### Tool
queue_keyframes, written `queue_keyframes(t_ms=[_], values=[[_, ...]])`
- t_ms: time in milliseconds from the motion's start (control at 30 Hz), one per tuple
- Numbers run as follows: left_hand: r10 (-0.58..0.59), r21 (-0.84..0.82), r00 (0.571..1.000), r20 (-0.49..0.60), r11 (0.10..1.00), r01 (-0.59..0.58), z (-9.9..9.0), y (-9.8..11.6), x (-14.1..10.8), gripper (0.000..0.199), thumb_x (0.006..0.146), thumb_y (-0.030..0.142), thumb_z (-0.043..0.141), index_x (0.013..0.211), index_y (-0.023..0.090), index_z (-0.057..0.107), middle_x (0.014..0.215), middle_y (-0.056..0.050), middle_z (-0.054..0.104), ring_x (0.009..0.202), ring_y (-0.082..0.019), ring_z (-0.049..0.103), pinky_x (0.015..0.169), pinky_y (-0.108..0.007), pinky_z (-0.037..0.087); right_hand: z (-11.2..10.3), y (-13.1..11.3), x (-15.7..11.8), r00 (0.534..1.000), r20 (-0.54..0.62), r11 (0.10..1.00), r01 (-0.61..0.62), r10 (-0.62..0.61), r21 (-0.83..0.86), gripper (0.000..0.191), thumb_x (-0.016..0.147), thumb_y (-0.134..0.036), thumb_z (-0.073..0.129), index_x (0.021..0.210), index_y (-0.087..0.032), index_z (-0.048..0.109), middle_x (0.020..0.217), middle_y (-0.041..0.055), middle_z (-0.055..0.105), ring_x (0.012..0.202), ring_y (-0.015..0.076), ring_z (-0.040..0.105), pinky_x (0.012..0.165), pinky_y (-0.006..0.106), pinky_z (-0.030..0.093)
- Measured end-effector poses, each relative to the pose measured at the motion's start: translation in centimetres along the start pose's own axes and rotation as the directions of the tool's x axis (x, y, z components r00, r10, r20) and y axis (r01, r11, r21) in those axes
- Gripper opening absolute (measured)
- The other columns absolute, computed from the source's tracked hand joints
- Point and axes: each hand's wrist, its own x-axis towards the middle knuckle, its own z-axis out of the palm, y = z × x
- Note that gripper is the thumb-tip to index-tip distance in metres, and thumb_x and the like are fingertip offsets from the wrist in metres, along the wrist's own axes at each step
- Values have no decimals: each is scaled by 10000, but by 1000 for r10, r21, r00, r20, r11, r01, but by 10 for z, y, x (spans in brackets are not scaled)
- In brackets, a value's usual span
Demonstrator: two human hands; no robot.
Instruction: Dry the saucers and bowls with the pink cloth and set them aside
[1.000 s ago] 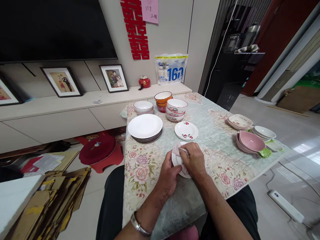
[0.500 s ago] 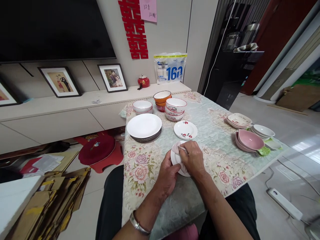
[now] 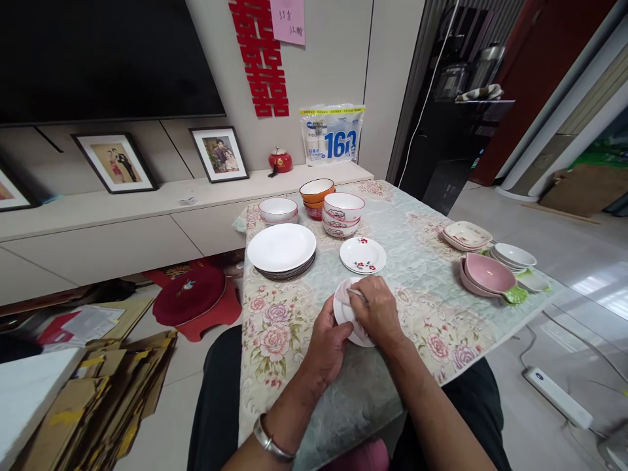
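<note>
The left hand (image 3: pixel 330 340) clamps the white plate (image 3: pixel 344 313) at its rim; the right hand (image 3: pixel 377 306) pinches a pale cloth (image 3: pixel 344 292). Plate likely light, rigid, brittle: grip edge.

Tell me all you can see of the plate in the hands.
The white plate is round and looks like glazed ceramic. The left hand grips its left side, thumb on the upper surface; the right hand holds a pale cloth against it, hiding much of that surface. It is over the floral tablecloth, toward the person's side; whether they touch is unclear.
</note>
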Motion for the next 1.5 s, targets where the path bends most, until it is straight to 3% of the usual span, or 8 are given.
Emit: queue_keyframes(t_ms=[167, 367, 533, 667, 900, 1200, 1333, 1500], values=[[13, -13, 999, -34, 1000, -14, -3, 0, 1, 620, 564, 43, 630, 1164, 198, 643, 1076, -51, 714, 998, -215, 638, 851, -299, 480, -10, -7, -1, 980, 119, 975, 140, -162, 169, 100, 846, -152, 569, 843, -215, 646, 877, 39, 633, 886, 211, 526, 781, 352, 391], [-17, 6, 1000, -9, 1000, 17, 3, 4, -1, 640, 567, 56, 602, 1193, 184, 632, 1052, -64, 724, 952, -244, 659, 783, -319, 510, -5, 3, -2, 991, -105, 996, -86, 85, 4, 53, 835, -216, 612, 824, -200, 661, 1078, 111, 624, 1036, 280, 505, 839, 419, 399], [-2, -26, 999, -40, 1000, 1, 1, 4, 0, 547, 599, 120, 670, 1144, 158, 657, 1091, -93, 725, 1008, -270, 659, 866, -366, 510, 1, 13, -4, 980, -32, 976, -194, 198, 103, 102, 866, -256, 560, 830, -200, 638, 900, 74, 646, 872, 231, 563, 781, 367, 434], [50, -78, 993, -110, 995, -58, -5, 2, 4, 501, 647, 222, 748, 1135, 162, 655, 1144, -107, 715, 1081, -283, 644, 935, -390, 486, 2, 14, -5, 962, -78, 964, -257, 261, 66, 120, 866, -261, 557, 813, -193, 641, 835, 68, 637, 822, 230, 556, 763, 366, 419], [35, -8, 999, -3, 999, -35, 1, -1, 2, 648, 646, 73, 685, 1273, 197, 576, 1189, -77, 703, 1101, -239, 632, 936, -334, 475, 2, 8, -4, 978, -147, 983, -161, 147, -91, 100, 856, -230, 614, 842, -193, 707, 915, 110, 619, 894, 266, 498, 772, 387, 415], [40, 22, 998, -39, 999, -39, -2, -1, 1, 568, 646, 78, 666, 1202, 190, 621, 1141, -72, 709, 1052, -229, 643, 926, -327, 475, -7, -4, 0, 984, 56, 942, 144, -168, 303, 116, 860, -147, 593, 848, -215, 685, 861, 42, 607, 885, 203, 536, 787, 336, 452], [47, 48, 998, -30, 998, -45, -3, -3, 1, 576, 643, 61, 637, 1205, 187, 620, 1120, -66, 715, 1015, -219, 651, 907, -323, 480, -5, -1, -1, 992, 71, 971, 84, -102, 223, 92, 857, -158, 604, 843, -209, 679, 859, 47, 617, 887, 214, 540, 789, 347, 441], [29, 52, 999, 37, 998, -30, -2, -3, 0, 614, 638, 62, 612, 1238, 189, 608, 1062, -60, 726, 988, -228, 654, 858, -325, 493, 0, 2, 0, 997, -68, 997, -38, 43, 63, 98, 885, -207, 586, 841, -177, 668, 820, 76, 610, 833, 235, 519, 761, 365, 428]])
